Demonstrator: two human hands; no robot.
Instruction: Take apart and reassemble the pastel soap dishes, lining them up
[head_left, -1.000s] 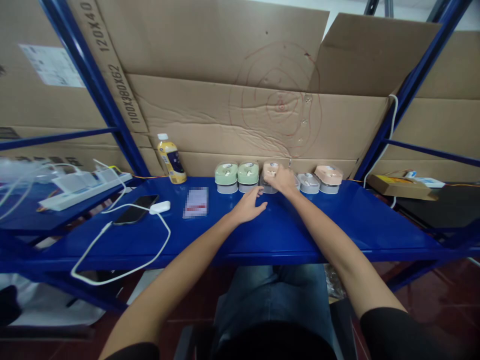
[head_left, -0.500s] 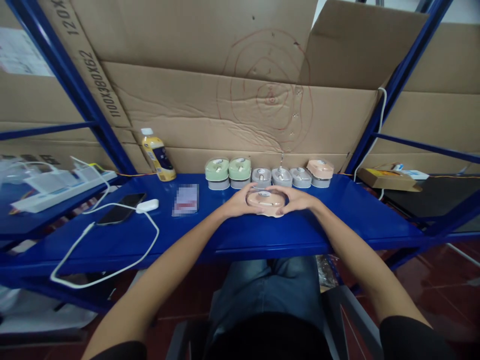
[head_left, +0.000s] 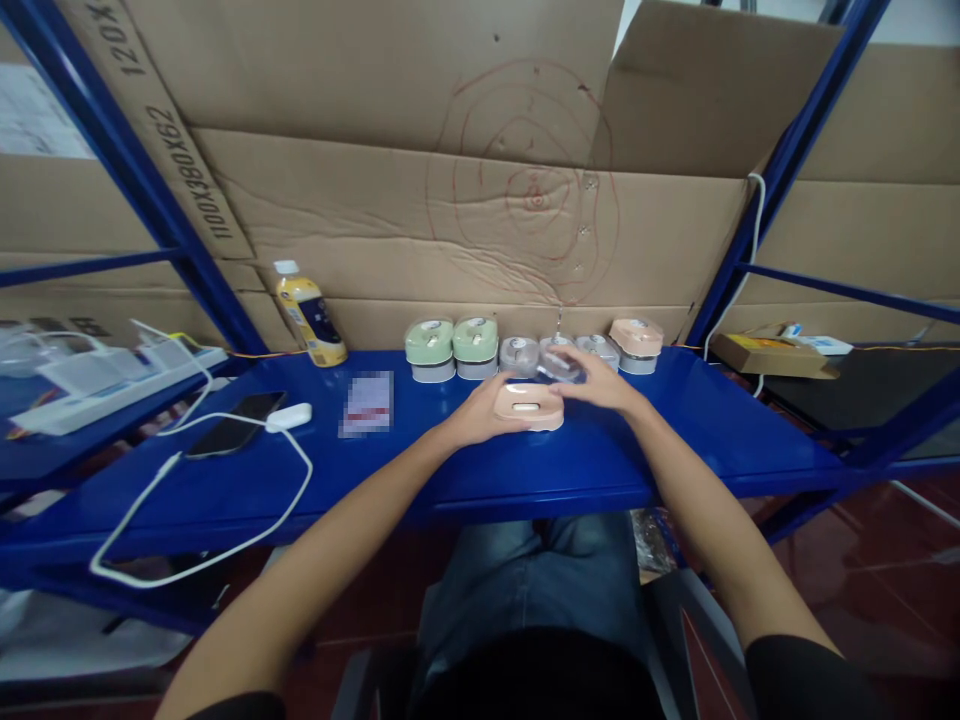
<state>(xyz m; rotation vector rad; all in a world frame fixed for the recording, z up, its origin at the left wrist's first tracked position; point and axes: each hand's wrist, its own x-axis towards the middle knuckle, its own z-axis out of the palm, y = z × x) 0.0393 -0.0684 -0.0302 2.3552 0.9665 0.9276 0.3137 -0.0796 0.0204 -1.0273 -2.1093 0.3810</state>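
My left hand (head_left: 471, 420) grips the left side of a peach lidded container (head_left: 529, 403) resting on the blue shelf (head_left: 570, 465). My right hand (head_left: 604, 388) is just behind and to the right of it. Its fingers are closed on a small clear-grey piece (head_left: 559, 366), which is blurred by motion. Behind my hands, a row of similar small containers stands against the cardboard: two green ones (head_left: 429, 350) (head_left: 475, 345), grey ones (head_left: 519, 354) (head_left: 600, 347) and another peach one (head_left: 636, 338).
A yellow bottle (head_left: 307, 313) stands at the back left. A small card (head_left: 366, 404), a phone (head_left: 234, 424) with a white charger and cable (head_left: 289, 415), and a power strip (head_left: 112, 375) lie to the left. A flat box (head_left: 772, 355) sits far right. Blue rack posts frame the shelf.
My right hand took a peach container from the row and brought it forward, and both hands held it. Now my right hand has drawn back to the right with a clear-grey piece.
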